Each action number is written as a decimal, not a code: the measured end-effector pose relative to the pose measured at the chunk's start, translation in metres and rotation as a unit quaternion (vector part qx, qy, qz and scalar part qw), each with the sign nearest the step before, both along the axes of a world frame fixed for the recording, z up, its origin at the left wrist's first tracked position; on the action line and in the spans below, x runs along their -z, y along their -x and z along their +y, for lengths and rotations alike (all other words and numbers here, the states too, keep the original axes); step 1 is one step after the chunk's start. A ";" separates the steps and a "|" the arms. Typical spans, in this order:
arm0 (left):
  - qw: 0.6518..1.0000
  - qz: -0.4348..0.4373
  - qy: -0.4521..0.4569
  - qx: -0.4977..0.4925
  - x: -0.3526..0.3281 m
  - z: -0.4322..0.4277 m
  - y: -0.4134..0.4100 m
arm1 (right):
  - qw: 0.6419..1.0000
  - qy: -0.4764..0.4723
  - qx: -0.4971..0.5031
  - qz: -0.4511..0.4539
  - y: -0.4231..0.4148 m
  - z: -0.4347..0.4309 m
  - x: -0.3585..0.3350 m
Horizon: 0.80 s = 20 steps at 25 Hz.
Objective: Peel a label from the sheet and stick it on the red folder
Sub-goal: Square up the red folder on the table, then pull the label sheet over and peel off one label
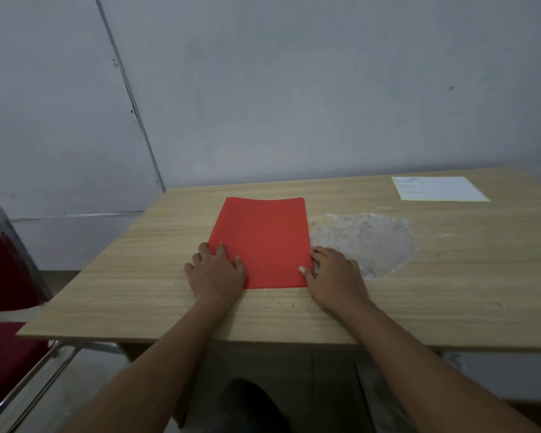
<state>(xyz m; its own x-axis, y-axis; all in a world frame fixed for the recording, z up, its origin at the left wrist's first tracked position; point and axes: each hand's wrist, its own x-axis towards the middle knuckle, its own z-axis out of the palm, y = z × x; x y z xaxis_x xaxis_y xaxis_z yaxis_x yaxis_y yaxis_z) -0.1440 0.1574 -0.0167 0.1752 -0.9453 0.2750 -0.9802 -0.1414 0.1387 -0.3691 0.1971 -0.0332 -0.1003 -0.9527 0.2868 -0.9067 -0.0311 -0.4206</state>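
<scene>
A red folder [263, 239] lies flat and closed in the middle of the wooden table [138, 282]. My left hand [216, 271] rests palm down on the folder's near left corner, fingers spread. My right hand [333, 276] lies flat at the near right corner, its thumb on the red edge and its fingers on the table. Neither hand grips anything. The white label sheet [439, 189] lies flat at the far right of the table, well away from both hands.
A rough grey worn patch [366, 242] marks the tabletop just right of the folder. A red chair with a metal frame [3, 276] stands to the left of the table. A grey wall [294, 89] runs along the table's far edge.
</scene>
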 end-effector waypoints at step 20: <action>0.927 0.055 -0.095 0.358 0.010 -0.092 0.282 | 0.983 -0.072 0.162 0.055 0.227 -0.084 -0.006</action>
<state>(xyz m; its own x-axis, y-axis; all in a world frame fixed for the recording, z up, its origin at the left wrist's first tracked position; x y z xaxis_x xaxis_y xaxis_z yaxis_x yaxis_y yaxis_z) -0.4261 0.0657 -0.0263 -0.4997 -0.8593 0.1088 -0.8131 0.5086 0.2832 -0.5964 0.1127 -0.0271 -0.3818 -0.9071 0.1774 -0.8992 0.3201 -0.2983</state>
